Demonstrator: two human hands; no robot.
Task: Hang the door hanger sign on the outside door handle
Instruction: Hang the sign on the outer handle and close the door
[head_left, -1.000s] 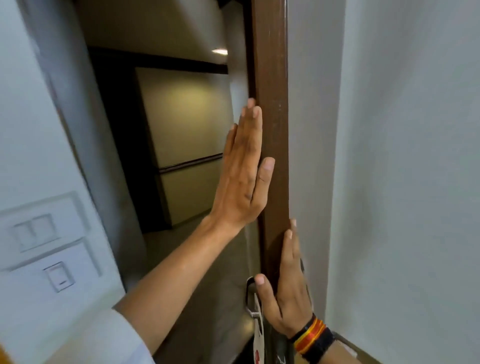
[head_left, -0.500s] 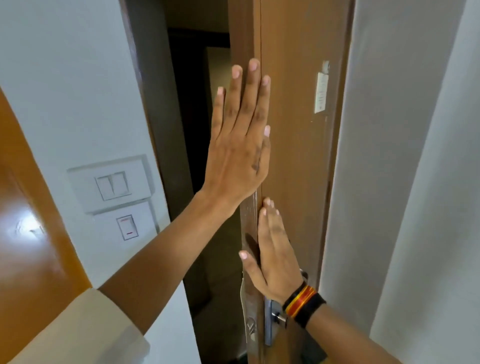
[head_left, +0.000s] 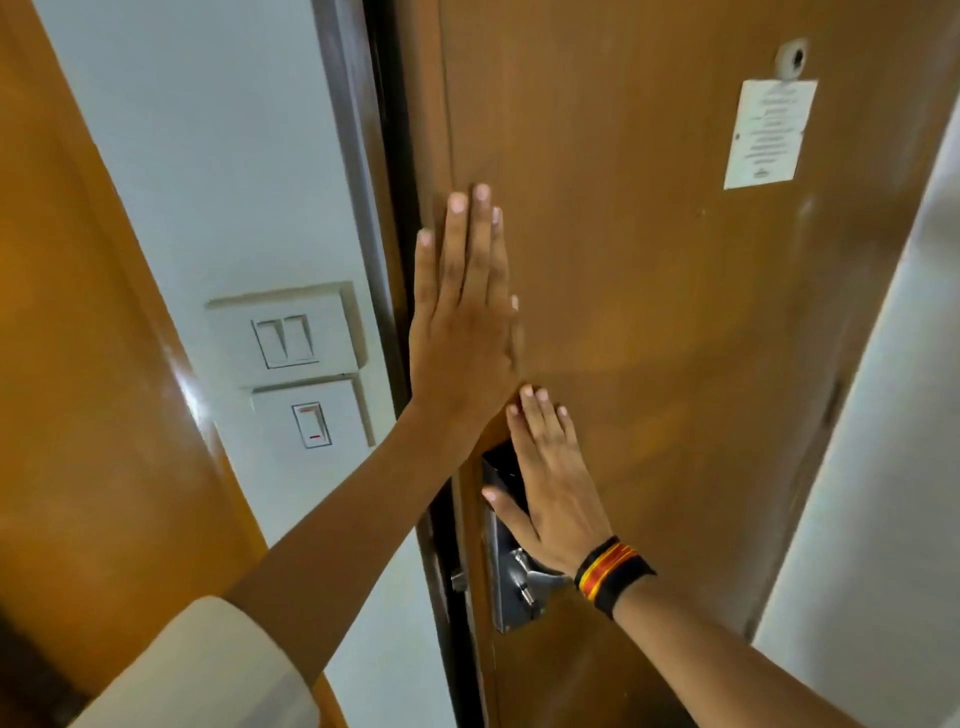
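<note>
The brown wooden door (head_left: 649, 322) fills the middle and right of the view, nearly against its dark frame (head_left: 384, 218). My left hand (head_left: 462, 312) lies flat on the door near its left edge, fingers straight and together. My right hand (head_left: 550, 483) presses flat lower down, just above the silver inside handle (head_left: 524, 577) and its lock plate (head_left: 501, 587). Neither hand holds anything. The door hanger sign and the outside handle are hidden behind the door.
Two white switch plates (head_left: 291, 343) sit on the pale wall left of the frame. A glossy orange-brown panel (head_left: 88, 364) stands at the far left. A white notice (head_left: 769, 135) and a peephole (head_left: 792, 57) are on the door's upper right. A pale wall (head_left: 883, 519) runs along the right.
The door has swung from wide open to almost closed, hiding the corridor. Both hands have stayed flat on it, moving with it. The sign seen at the outer handle is out of sight.
</note>
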